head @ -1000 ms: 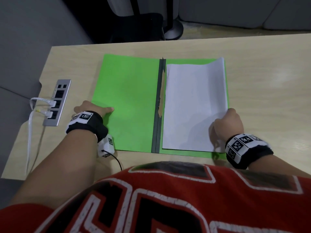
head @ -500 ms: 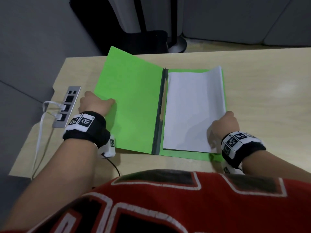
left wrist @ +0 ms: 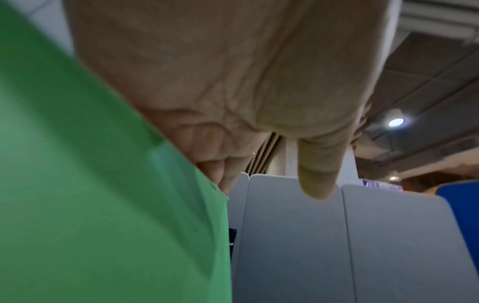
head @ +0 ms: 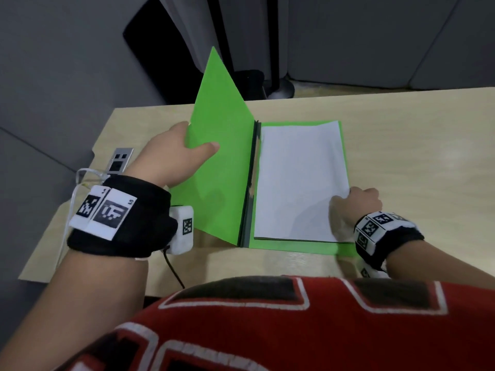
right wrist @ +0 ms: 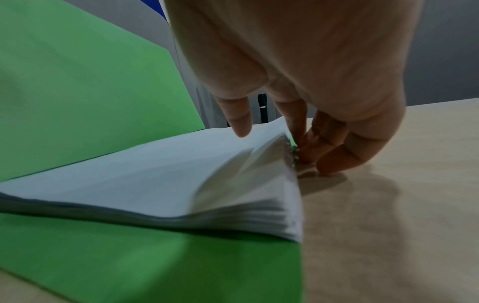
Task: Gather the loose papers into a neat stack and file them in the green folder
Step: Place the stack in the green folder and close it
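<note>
Lifted higher, matte green folder (head: 222, 145) cover stands steep.

Green folder (left wrist: 90, 184) in left hand (left wrist: 207, 71)

Red jersey (head: 294, 330) with white lettering, black marker-tagged wristbands (head: 117, 218)
</note>
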The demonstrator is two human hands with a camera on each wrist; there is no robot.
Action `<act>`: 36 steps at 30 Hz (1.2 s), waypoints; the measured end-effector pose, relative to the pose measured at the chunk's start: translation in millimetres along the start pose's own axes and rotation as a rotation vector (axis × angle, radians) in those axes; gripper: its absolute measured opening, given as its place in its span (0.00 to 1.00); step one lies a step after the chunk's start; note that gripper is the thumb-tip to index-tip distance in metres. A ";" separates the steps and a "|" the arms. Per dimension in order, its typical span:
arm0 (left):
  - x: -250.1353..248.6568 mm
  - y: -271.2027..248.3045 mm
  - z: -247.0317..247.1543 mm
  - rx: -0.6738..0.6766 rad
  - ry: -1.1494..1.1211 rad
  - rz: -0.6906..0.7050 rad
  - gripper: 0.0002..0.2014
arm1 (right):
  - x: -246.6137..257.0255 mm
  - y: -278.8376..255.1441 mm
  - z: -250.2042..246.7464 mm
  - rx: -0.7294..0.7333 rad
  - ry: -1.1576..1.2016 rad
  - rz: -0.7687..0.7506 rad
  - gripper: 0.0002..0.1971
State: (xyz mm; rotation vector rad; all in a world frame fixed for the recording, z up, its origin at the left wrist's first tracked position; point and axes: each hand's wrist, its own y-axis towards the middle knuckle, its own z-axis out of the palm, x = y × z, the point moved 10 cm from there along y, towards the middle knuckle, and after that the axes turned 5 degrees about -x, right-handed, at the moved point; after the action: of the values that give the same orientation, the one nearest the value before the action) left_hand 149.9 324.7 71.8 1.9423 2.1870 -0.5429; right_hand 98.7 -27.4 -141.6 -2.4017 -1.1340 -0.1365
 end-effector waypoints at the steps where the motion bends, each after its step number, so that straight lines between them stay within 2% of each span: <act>1: -7.2 -4.8 -0.3 0.024 0.001 0.035 0.41 | 0.1 0.7 1.0 0.017 0.019 -0.008 0.25; 4: -31.3 -26.1 8.7 0.097 -0.107 0.115 0.41 | -7.2 -1.0 -0.2 0.071 0.078 -0.039 0.24; 8: -60.2 -49.8 29.6 0.208 -0.462 0.140 0.37 | -13.6 -3.5 -4.2 0.097 0.115 -0.134 0.16; 10: -71.4 -55.2 41.8 0.251 -0.527 0.153 0.34 | -21.2 -3.5 -6.1 0.100 0.178 -0.134 0.16; 13: -82.6 -58.6 71.0 0.333 -0.484 0.172 0.37 | -32.4 -4.8 -10.0 0.104 0.233 -0.110 0.19; 15: -81.4 -57.6 99.1 0.417 -0.386 0.159 0.36 | -36.6 -6.2 -11.8 0.124 0.298 -0.096 0.22; 18: -63.7 -46.3 139.1 0.480 -0.207 0.086 0.33 | -40.1 -7.6 -10.1 0.143 0.473 -0.086 0.25; 21: -39.9 -33.9 171.2 0.497 -0.043 0.008 0.32 | -48.2 -6.8 -5.2 0.159 0.665 -0.013 0.24; 23: -24.4 -27.3 185.3 0.498 -0.024 -0.072 0.32 | -45.1 -10.6 -9.8 0.166 0.623 -0.042 0.26; 26: -2.1 -17.4 196.9 0.462 -0.069 -0.209 0.33 | -38.5 -11.5 -15.8 0.154 0.428 -0.117 0.31; 28: 8.6 -10.7 198.8 0.409 -0.094 -0.274 0.35 | -29.1 -13.2 -12.5 0.181 0.325 -0.188 0.29; 33: 19.7 -5.2 206.0 0.396 -0.165 -0.384 0.32 | -13.5 -19.9 -4.4 0.182 0.017 -0.288 0.24; 36: 27.1 -0.4 209.5 0.417 -0.121 -0.368 0.32 | -12.5 -19.2 -0.9 0.173 -0.043 -0.293 0.21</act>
State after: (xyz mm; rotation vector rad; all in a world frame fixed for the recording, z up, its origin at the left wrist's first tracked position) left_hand 121.7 271.1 -130.6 1.6081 2.5169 -1.2245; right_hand 76.2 -26.2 -137.1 -2.0873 -1.4511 -0.0779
